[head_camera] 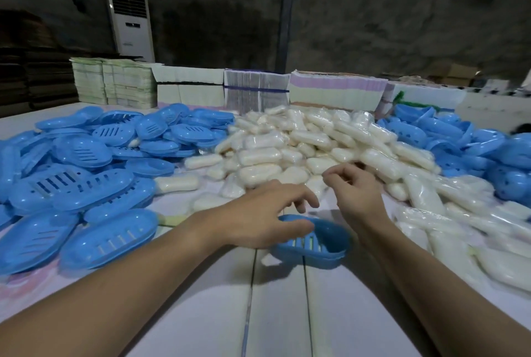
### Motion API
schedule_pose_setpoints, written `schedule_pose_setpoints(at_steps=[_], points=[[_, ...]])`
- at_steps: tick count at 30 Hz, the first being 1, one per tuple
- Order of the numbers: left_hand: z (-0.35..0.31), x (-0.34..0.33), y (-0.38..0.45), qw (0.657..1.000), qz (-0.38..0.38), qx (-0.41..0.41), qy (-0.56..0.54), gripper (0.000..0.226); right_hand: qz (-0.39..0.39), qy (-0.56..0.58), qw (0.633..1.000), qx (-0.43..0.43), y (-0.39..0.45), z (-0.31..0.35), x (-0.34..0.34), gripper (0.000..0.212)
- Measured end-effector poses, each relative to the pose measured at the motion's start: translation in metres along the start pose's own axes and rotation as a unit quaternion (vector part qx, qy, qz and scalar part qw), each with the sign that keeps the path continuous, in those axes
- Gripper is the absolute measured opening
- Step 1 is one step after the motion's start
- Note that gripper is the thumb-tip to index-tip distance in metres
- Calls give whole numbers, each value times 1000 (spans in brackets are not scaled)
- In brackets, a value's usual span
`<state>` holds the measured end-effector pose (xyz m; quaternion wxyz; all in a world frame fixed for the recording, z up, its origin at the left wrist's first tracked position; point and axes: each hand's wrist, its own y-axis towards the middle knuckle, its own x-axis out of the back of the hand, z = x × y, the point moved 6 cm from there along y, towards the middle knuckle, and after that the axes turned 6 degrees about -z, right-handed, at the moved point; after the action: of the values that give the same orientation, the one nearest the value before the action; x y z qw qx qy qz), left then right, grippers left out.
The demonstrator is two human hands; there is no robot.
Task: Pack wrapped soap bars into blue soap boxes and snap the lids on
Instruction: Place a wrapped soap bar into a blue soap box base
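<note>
A blue soap box (324, 244) with a slotted bottom sits tilted just above the white table, open side up and with no soap in it. My left hand (258, 216) is over its left end, thumb lying inside the far rim and fingers curled past it, holding the box by that rim. My right hand (353, 193) hovers over the near edge of the pile of wrapped soap bars (287, 150), its fingers loosely curled and holding nothing.
Blue box halves and slotted lids (80, 178) are heaped on the left, and more blue box halves (465, 138) on the right. Loose wrapped bars (448, 213) spread along the right. Stacks of flat cartons (258, 92) line the table's far edge.
</note>
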<state>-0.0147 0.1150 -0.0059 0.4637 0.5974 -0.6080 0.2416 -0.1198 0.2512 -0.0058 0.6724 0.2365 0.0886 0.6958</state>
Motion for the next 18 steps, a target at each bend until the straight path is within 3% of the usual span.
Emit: schedule_pose_setpoints(at_steps=[2,5,8,13,18], points=[[-4,-6,-5,997,59,-46,-1,43,10,-45,999,9,0,-3,-2,14],[-2,-10,-2,994,52,-84,35,37,29,-90,995,-14,1,-11,-2,13],[2,-8,0,996,15,-85,22,32,34,-125,991,-17,2,-16,-1,12],[7,-15,-2,997,58,-52,22,50,55,-161,985,-15,6,-21,-2,10],[5,-13,-3,996,35,-68,45,49,81,-208,974,27,1,-15,-4,18]])
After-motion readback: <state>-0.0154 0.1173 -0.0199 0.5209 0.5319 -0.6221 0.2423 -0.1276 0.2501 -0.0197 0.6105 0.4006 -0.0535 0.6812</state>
